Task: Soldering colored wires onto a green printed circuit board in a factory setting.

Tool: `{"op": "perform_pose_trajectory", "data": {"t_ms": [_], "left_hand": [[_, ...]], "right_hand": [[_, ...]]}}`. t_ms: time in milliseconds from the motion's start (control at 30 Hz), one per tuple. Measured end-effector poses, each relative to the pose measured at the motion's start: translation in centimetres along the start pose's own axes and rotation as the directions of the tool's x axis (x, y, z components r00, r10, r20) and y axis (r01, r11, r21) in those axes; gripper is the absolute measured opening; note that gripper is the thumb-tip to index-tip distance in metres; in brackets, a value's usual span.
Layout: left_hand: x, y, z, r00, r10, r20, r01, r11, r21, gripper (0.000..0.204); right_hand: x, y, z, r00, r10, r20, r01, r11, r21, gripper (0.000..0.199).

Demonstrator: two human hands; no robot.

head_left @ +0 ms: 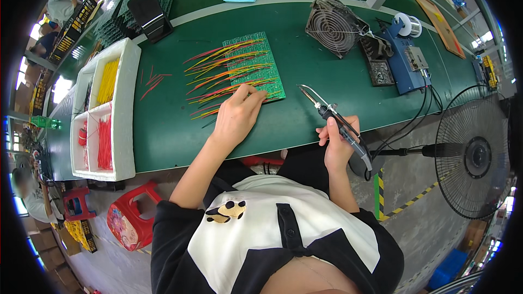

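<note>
We sit at a long green bench [174, 136], with a black pedestal fan [477, 155] beyond its near edge on our right. A white foam box [126, 130] of sorted red and yellow wires stands to our left, a blue soldering station [402, 60] at far right. Between them lies the green circuit-board panel [276, 79], red and yellow wires [219, 54] jutting leftward from it. Our left hand [238, 111] bends its fingers over the panel's near edge; we cannot tell whether they pinch a wire. Our right hand [339, 149] grips a soldering iron [348, 136], its tip apart from the panel.
</note>
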State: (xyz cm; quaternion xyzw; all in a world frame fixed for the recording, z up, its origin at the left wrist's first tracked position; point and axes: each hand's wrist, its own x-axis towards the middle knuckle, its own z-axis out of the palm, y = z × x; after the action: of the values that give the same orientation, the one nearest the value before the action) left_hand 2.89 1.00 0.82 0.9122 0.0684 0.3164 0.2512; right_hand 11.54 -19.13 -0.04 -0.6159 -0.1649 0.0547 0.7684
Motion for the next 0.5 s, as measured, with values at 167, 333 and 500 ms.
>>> {"op": "perform_pose_trajectory", "data": {"t_ms": [167, 333, 500], "left_hand": [[0.01, -0.29, 0.11, 0.999, 0.024, -0.034, -0.025, 0.999, -0.03, 0.015], [0.04, -0.17, 0.21, 1.0, 0.029, -0.005, -0.029, 1.0, 0.002, 0.016], [-0.1, -0.37, 0.22, 0.999, 0.038, 0.004, -0.038, 0.999, 0.019, 0.016]], "right_hand": [[-0.04, -0.04, 0.07, 1.0, 0.024, 0.013, -0.024, 1.0, -0.003, 0.021], [-0.26, -0.1, 0.19, 0.999, 0.041, 0.031, -0.041, 0.999, -0.011, 0.021], [-0.48, -0.3, 0.57, 0.996, 0.07, 0.052, -0.07, 0.998, -0.002, 0.02]]}}
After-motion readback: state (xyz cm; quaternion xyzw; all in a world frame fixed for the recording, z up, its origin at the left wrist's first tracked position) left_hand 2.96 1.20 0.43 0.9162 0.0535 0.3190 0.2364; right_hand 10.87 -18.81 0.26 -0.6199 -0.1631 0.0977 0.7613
